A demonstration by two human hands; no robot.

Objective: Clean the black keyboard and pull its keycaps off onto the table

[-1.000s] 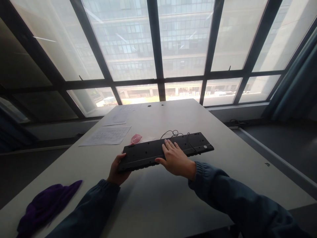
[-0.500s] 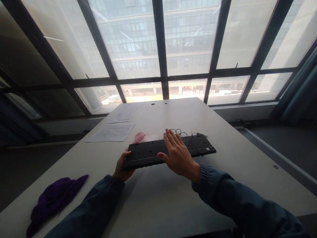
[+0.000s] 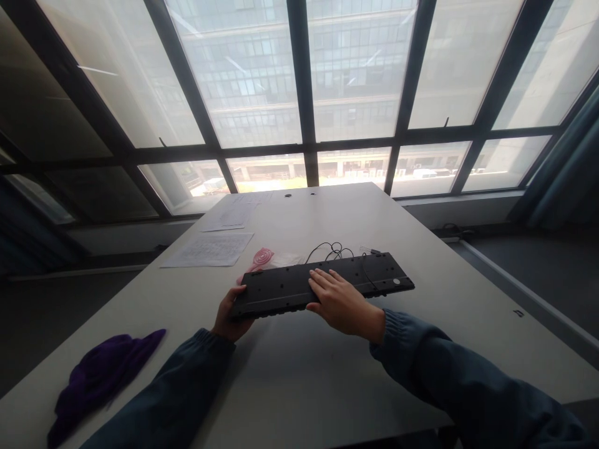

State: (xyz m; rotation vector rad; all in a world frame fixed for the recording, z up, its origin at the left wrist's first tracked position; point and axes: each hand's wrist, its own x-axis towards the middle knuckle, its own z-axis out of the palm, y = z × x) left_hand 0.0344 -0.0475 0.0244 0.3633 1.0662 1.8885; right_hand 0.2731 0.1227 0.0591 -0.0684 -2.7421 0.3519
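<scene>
Head view, looking down over a white table (image 3: 299, 374) set against tall windows (image 3: 299, 75).

Near the middle of the table, a black keyboard (image 3: 281, 288), turned underside up, lying lengthwise across the view with its right end a little farther away than its left. Left hand (image 3: 229, 318) closed around the keyboard's near left corner, thumb on top, fingers tucked beneath and out of sight. Right hand (image 3: 339, 302) laid flat and open on the keyboard's back, just right of its middle, fingers stretched together toward the far edge, nothing gripped. Dark blue sleeves (image 3: 444, 380) on both arms, reaching in from the near edge of the table.

Just behind the keyboard, a thin black cable (image 3: 327, 251) coiled in loose loops on the table. Behind the keyboard's left end, a pink round thing (image 3: 262, 257), touching or nearly touching a clear plastic wrapper (image 3: 287, 258); hard to tell which. Farther behind and to the left of the keyboard, a printed sheet of paper (image 3: 208, 249), with more sheets (image 3: 234, 215) beyond it toward the windows. Well to the left of the keyboard and nearer the camera, a crumpled purple cloth (image 3: 100, 380) by the table's edge. Far to the right of the keyboard, a blue curtain (image 3: 566, 168) hanging beside the windows.
</scene>
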